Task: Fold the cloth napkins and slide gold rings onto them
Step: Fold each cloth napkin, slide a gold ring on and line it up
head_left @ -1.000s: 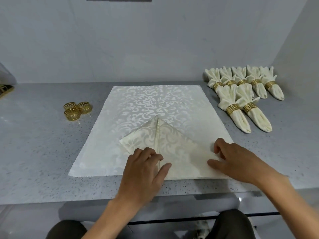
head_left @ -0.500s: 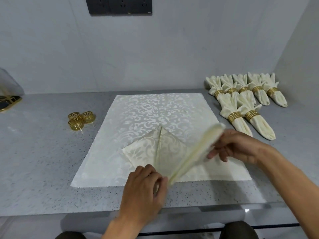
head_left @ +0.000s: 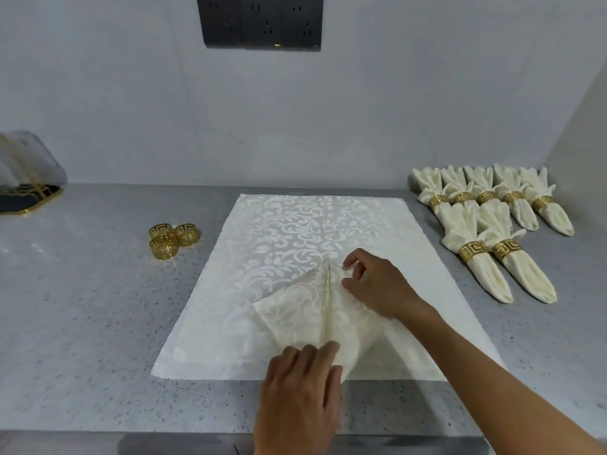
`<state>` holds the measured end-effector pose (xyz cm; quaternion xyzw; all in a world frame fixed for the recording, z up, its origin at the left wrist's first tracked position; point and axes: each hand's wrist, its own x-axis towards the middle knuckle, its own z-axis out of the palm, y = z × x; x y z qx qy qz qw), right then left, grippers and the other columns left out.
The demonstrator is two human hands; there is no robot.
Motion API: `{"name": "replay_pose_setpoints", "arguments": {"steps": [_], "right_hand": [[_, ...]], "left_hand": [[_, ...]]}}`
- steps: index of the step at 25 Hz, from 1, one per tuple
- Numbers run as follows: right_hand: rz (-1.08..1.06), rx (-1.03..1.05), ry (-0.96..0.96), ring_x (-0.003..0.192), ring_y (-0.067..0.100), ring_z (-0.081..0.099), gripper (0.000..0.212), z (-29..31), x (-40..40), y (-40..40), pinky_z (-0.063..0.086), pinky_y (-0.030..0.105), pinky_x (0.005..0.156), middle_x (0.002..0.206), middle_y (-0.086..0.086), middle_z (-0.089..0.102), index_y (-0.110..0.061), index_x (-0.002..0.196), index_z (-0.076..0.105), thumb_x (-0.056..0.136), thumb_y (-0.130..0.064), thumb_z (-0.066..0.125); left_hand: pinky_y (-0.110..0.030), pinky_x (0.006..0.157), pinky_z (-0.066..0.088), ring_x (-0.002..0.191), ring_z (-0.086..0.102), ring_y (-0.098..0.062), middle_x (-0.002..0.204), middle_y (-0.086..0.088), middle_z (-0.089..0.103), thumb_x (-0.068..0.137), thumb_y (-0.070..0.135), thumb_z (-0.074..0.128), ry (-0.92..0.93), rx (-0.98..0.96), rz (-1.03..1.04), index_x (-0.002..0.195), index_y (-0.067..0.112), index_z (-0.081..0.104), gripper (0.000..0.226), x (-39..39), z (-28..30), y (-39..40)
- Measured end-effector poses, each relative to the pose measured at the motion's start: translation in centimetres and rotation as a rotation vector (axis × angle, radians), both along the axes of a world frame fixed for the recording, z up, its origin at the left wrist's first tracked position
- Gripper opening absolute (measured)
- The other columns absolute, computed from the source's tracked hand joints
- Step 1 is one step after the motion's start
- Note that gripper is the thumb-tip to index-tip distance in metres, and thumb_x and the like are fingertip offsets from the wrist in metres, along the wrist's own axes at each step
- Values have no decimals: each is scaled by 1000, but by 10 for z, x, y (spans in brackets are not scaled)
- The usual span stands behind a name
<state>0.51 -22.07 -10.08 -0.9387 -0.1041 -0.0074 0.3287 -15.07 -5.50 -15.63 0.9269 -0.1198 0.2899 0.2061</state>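
A cream patterned napkin (head_left: 295, 310) lies folded into a pointed kite shape on a larger white patterned cloth (head_left: 295, 231) spread over the grey counter. My left hand (head_left: 299, 389) presses the napkin's near corner with fingers laid flat. My right hand (head_left: 374, 284) rests on the right flap near the top point, thumb and forefinger pinching the flap's edge. Three loose gold rings (head_left: 172, 239) sit in a cluster to the left of the cloth. Several finished napkins with gold rings (head_left: 486, 224) lie at the back right.
The grey speckled counter (head_left: 82, 323) ends at a front edge just below my left hand. A dark tray with a gold rim (head_left: 29, 200) sits at the far left by the wall. A black socket panel (head_left: 262, 23) hangs on the wall.
My right hand lifted the napkin's right corner and folded it over to the centre line, where it now lies flat. My left hand kept holding the near corner. The view tilted upward.
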Motion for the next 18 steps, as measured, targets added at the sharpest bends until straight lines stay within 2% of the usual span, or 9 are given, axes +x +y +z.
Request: {"name": "replay_pose_setpoints", "arguments": {"steps": [2, 5, 9, 11, 13, 15, 17, 18], "right_hand": [[62, -127, -135, 77, 9, 54, 18, -6, 2, 4, 49, 33, 72, 87, -9, 57, -32, 108, 57, 91, -24, 58], [81, -289, -232, 89, 14, 54, 27, -18, 1, 8, 49, 36, 74, 101, -8, 53, -33, 122, 57, 101, -27, 42], [79, -498, -190, 93, 20, 51, 39, -29, 0, 12, 50, 37, 73, 112, 0, 46, -33, 141, 44, 104, -36, 32], [99, -529, -126, 100, 21, 51, 43, -23, 4, 14, 47, 37, 80, 120, 1, 46, -34, 146, 38, 104, -38, 29], [55, -496, -160, 112, 24, 49, 45, -12, 0, 12, 41, 40, 91, 132, 1, 46, -33, 148, 35, 104, -40, 28], [-91, -312, -327, 113, 24, 51, 39, -1, -25, 5, 41, 41, 93, 133, 0, 50, -29, 141, 45, 103, -36, 36], [-151, -113, -441, 97, 15, 58, 29, 3, -68, -4, 48, 37, 82, 119, -6, 58, -26, 128, 55, 100, -28, 47], [-134, -68, -421, 87, 8, 59, 25, 2, -92, -8, 50, 31, 76, 111, -12, 59, -28, 123, 57, 99, -27, 51]], "left_hand": [[-32, 64, 47, 71, 50, -14, 78, 10, 53, 86, 29, 60, -23, 19, -12, 79, 25, 64, 8, -1, -3, 0], [-31, 67, 44, 70, 50, -15, 78, 8, 52, 88, 32, 58, -42, 24, 4, 71, 23, 62, 19, -1, -4, -1], [-31, 68, 45, 72, 51, -15, 79, 8, 52, 86, 34, 61, 15, 15, -18, 72, 24, 63, 18, -2, -4, 0], [-32, 69, 46, 76, 51, -14, 84, 10, 52, 85, 36, 60, 93, -14, -43, 75, 26, 64, 16, -1, 0, 0], [-29, 75, 44, 86, 49, -10, 94, 12, 51, 87, 43, 57, 141, -104, -67, 82, 29, 66, 18, -3, 9, 1], [-26, 81, 39, 95, 46, -7, 104, 13, 50, 91, 45, 50, 128, -222, -63, 93, 29, 65, 22, 3, 25, 12], [-29, 85, 38, 102, 45, -6, 109, 15, 49, 95, 37, 46, 128, -249, -6, 102, 30, 57, 15, 22, 40, 34], [-31, 89, 38, 107, 45, -9, 114, 14, 50, 96, 32, 46, 180, -228, 35, 107, 32, 53, 14, 36, 45, 48]]}}
